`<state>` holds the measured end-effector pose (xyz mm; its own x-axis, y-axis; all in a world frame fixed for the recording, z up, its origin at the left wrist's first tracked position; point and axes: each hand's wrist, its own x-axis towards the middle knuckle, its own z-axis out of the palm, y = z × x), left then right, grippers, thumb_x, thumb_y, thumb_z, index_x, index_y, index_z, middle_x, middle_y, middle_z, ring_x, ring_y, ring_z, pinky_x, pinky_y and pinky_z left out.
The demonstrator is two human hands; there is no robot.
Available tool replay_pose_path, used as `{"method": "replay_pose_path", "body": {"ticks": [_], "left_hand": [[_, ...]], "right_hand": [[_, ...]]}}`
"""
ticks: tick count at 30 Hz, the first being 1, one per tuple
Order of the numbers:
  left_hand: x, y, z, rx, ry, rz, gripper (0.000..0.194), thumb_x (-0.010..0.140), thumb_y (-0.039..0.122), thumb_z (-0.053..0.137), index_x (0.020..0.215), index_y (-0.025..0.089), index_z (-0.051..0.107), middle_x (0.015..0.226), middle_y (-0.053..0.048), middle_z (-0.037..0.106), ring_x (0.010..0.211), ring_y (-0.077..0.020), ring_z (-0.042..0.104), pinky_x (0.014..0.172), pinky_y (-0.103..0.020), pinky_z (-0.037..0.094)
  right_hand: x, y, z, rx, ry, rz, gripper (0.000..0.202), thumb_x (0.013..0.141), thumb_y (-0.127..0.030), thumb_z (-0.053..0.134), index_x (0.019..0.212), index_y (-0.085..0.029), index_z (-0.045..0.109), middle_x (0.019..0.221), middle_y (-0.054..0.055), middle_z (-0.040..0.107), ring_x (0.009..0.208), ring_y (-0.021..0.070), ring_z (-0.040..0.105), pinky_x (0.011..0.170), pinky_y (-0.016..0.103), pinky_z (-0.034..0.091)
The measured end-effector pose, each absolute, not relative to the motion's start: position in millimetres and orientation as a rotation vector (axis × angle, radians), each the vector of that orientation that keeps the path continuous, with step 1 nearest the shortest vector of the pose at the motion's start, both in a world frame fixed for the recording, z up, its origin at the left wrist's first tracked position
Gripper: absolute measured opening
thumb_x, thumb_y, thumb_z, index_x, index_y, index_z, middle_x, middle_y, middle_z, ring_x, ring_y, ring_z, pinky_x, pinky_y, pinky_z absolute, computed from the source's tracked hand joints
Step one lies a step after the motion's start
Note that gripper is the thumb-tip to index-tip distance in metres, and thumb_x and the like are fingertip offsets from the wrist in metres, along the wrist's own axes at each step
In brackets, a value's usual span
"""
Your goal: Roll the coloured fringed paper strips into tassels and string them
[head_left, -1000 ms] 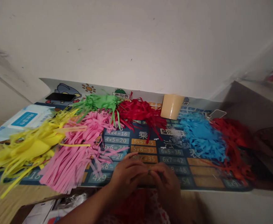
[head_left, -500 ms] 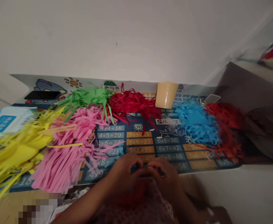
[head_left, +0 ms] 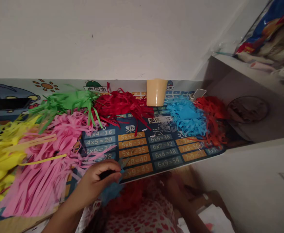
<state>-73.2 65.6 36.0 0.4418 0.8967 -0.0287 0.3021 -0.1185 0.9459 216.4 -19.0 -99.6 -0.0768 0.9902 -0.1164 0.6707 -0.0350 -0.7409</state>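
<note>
My left hand (head_left: 98, 181) is pinched on a blue paper tuft (head_left: 111, 191), over the front edge of the printed mat (head_left: 167, 161). Blurred and dark, my right hand (head_left: 168, 184) is lower, in front of the mat and close to my lap; its fingers cannot be made out. Red fringe (head_left: 129, 195) lies on my lap between the hands. Pink fringe (head_left: 38, 174) spreads on the mat beside my left hand, with yellow fringe (head_left: 1, 158) further left. Behind are green fringe (head_left: 71, 100), dark red fringe (head_left: 122, 105) and a blue fringe bundle (head_left: 187, 116).
A cream cup (head_left: 156, 93) stands at the mat's back edge. Another red fringe bundle (head_left: 213, 113) lies at the right, beside a grey box-like panel (head_left: 248, 84). A black phone (head_left: 8, 103) rests at the back left. Bagged items (head_left: 275, 35) sit at the upper right.
The view has shifted right. My hands, close together before, are now apart, the left with the blue tuft and the right lower near my lap.
</note>
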Motion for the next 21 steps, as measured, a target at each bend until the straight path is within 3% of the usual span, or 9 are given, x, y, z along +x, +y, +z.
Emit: {"method": "replay_pose_path", "body": {"ticks": [5, 7, 10, 13, 18, 21], "left_hand": [[-33.4, 46.2, 30.7, 1.682, 0.690, 0.511, 0.012, 0.083, 0.026, 0.060, 0.078, 0.018, 0.066, 0.106, -0.008, 0.068, 0.097, -0.0194, 0.062, 0.085, -0.028, 0.048], [-15.3, 41.7, 22.7, 1.648, 0.617, 0.378, 0.014, 0.082, 0.028, 0.059, 0.076, 0.017, 0.065, 0.093, -0.005, 0.069, 0.086, -0.0172, 0.063, 0.077, -0.026, 0.049], [-8.1, 41.3, 9.1, 1.457, 0.698, 0.251, 0.018, 0.081, 0.032, 0.057, 0.074, 0.016, 0.062, 0.065, 0.001, 0.063, 0.059, -0.0122, 0.059, 0.057, -0.020, 0.044], [-16.2, 42.6, -3.4, 1.410, 0.845, 0.255, 0.016, 0.078, 0.028, 0.055, 0.071, 0.015, 0.060, 0.058, 0.003, 0.060, 0.052, -0.0108, 0.056, 0.052, -0.019, 0.040], [-23.2, 40.8, -17.4, 1.716, 0.921, 0.205, 0.017, 0.079, 0.024, 0.051, 0.069, 0.016, 0.063, 0.067, 0.002, 0.066, 0.065, -0.0121, 0.060, 0.063, -0.019, 0.042], [-29.6, 42.5, -30.9, 1.866, 0.924, 0.127, 0.021, 0.081, 0.029, 0.051, 0.070, 0.018, 0.065, 0.072, 0.001, 0.069, 0.072, -0.0143, 0.062, 0.066, -0.019, 0.043]], "right_hand": [[192.5, -25.5, -35.9, -1.491, -1.581, 1.321, 0.008, 0.081, -0.019, 0.058, 0.081, -0.020, 0.066, 0.076, -0.001, 0.069, 0.068, 0.0135, 0.062, 0.063, 0.023, 0.047], [190.3, -21.0, -13.3, -1.384, -1.330, 1.489, 0.004, 0.076, -0.023, 0.065, 0.079, -0.020, 0.067, 0.071, -0.001, 0.068, 0.062, 0.0124, 0.060, 0.057, 0.021, 0.046], [217.0, -10.7, 7.1, -1.250, -0.884, 1.595, 0.018, 0.067, -0.034, 0.076, 0.068, -0.019, 0.067, 0.052, -0.003, 0.059, 0.042, 0.0095, 0.050, 0.041, 0.019, 0.038], [268.4, 4.5, 19.4, -1.031, -0.518, 1.324, 0.023, 0.062, -0.038, 0.083, 0.070, -0.022, 0.069, 0.053, -0.004, 0.060, 0.039, 0.0061, 0.046, 0.039, 0.016, 0.039], [330.6, 35.7, 41.6, -0.845, -0.436, 0.893, 0.032, 0.063, -0.020, 0.082, 0.092, -0.025, 0.071, 0.087, -0.002, 0.072, 0.064, 0.0075, 0.063, 0.053, 0.016, 0.052], [350.1, 53.1, 53.9, -0.844, -0.508, 0.841, 0.018, 0.070, -0.027, 0.080, 0.082, -0.023, 0.069, 0.067, -0.007, 0.065, 0.049, 0.0035, 0.054, 0.045, 0.013, 0.045]]}}
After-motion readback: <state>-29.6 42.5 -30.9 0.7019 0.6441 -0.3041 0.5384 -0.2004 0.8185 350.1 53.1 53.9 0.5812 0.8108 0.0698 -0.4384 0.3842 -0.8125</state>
